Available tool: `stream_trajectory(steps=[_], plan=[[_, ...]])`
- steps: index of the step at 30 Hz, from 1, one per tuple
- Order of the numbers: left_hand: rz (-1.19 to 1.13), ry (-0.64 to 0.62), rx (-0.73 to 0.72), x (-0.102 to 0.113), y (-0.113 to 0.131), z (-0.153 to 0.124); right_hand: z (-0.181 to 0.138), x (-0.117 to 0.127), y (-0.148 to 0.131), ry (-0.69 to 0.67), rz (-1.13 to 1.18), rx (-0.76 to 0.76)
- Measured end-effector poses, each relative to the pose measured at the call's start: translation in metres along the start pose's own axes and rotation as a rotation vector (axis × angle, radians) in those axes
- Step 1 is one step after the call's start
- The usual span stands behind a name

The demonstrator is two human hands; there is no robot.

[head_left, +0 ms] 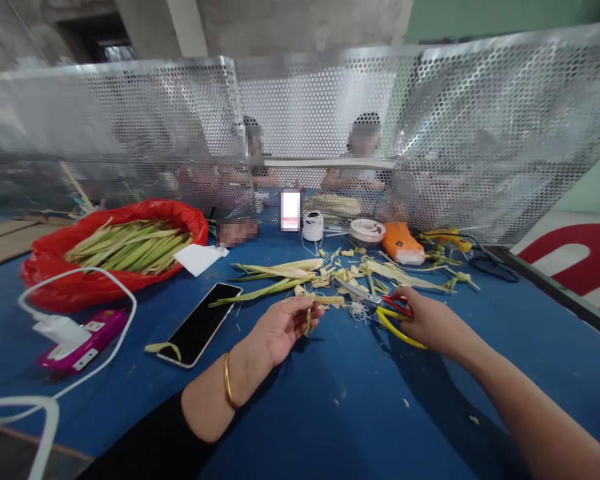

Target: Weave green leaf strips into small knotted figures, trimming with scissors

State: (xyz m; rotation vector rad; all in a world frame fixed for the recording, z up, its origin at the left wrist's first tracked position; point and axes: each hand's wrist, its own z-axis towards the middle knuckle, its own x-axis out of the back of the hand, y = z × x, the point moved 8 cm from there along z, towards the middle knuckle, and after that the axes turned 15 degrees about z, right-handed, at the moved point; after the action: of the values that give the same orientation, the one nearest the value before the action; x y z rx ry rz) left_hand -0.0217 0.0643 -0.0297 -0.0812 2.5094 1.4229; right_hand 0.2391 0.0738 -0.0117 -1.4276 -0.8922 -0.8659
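My left hand [286, 327], with a gold bangle at the wrist, pinches a short rolled piece of pale husk-like leaf [331, 301] between thumb and fingers. My right hand [427, 320] grips scissors [357, 291] with red and yellow handles. Their blades point left toward the leaf scraps, just beyond the held piece; how far they are apart is hard to make out. Long green and cream leaf strips [280, 270] lie beyond my left hand. A small tangle of white thread [361, 310] rests under the scissors.
To the left are a red plastic bag [45, 267] of leaf strips, a purple power strip [87, 343] with a white cable, and a dark phone [200, 325]. A thread spool [313, 228], tape roll [367, 231] and orange packet [403, 243] stand before a perforated metal screen [310, 100]; people sit behind it.
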Motion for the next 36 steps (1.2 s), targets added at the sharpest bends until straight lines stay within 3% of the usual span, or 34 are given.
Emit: stream_trajectory(steps=[3,6,10,17,22,26,36], plan=[[-0.028,0.008,0.004,0.003,0.002,0.0,0.0,0.012,0.005,0.044,0.237,0.034],[-0.042,0.005,0.004,0.005,0.004,0.001,-0.003,0.013,-0.007,-0.016,0.646,0.125],[-0.078,-0.018,-0.017,0.007,0.007,0.004,-0.012,0.003,-0.024,-0.102,0.911,0.048],[-0.157,-0.062,-0.002,0.007,0.008,0.005,-0.023,-0.007,-0.041,-0.193,0.922,0.113],[-0.214,-0.01,0.005,0.011,0.01,0.002,-0.031,-0.007,-0.047,-0.253,0.822,0.151],[-0.195,-0.012,-0.004,0.009,0.01,0.0,-0.036,-0.014,-0.055,-0.298,0.789,0.109],[-0.031,-0.019,-0.027,0.005,0.006,0.001,-0.035,-0.016,-0.053,-0.265,0.76,0.002]])
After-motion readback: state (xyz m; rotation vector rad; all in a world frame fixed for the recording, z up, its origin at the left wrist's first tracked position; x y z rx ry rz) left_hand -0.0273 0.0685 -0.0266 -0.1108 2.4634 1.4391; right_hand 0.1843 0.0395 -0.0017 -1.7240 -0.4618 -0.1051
